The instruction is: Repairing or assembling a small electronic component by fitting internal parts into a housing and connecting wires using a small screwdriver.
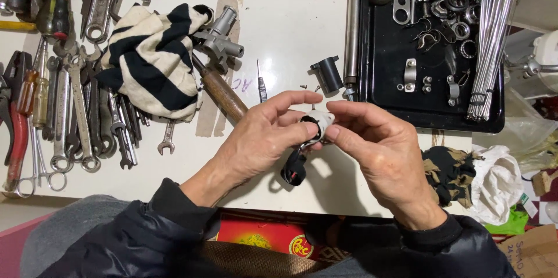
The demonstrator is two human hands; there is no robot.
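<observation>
My left hand (261, 138) and my right hand (378, 147) meet over the white table (279, 16), both pinching a small white plastic part (318, 120). A black connector (294, 169) hangs from it on short wires below my left fingers. A black cylindrical cap (326, 73) and a few tiny screws (303, 86) lie just beyond my fingertips. My fingers hide most of the white part.
A black tray (383, 89) at the right holds rings, brackets and a bundle of metal spokes (493, 40). Wrenches (75, 109) and pliers (14, 127) lie at the left beside a striped rag (148, 60), a hammer (224, 89) and a grey metal fitting (220, 37). A crumpled cloth (450, 167) lies right.
</observation>
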